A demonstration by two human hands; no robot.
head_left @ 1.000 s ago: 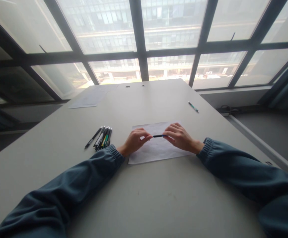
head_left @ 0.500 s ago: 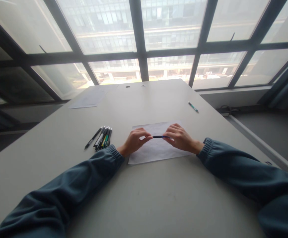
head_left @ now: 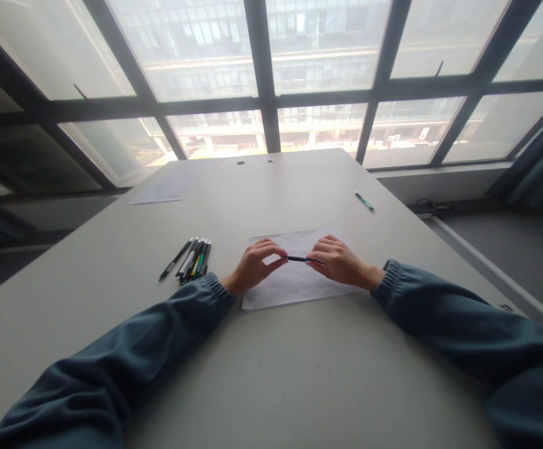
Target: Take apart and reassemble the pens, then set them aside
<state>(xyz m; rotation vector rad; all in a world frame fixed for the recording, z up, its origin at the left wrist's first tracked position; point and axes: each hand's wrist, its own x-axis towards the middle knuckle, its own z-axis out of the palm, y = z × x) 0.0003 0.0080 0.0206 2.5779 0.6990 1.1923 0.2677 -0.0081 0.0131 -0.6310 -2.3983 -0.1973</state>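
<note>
A dark pen with a blue part (head_left: 296, 258) lies level between my two hands, above a white sheet of paper (head_left: 294, 287). My left hand (head_left: 256, 263) pinches its left end between thumb and fingers. At the other end, the thumb and fingers of my right hand (head_left: 337, 260) are closed on the blue part. Both tips of the pen are hidden by my fingers. To the left of my left hand lies a bunch of several pens (head_left: 194, 260), mostly black, with green and yellow among them.
On the white table (head_left: 271, 368), a green pen (head_left: 364, 201) lies at the right and more paper (head_left: 163, 187) at the far left. A round dark disc (head_left: 240, 163) and a small dark item (head_left: 271, 161) sit near the far edge, before the windows.
The pen has tilted slightly, its left end now a little higher, and my left fingers have shifted slightly on it. The other things have stayed in place.
</note>
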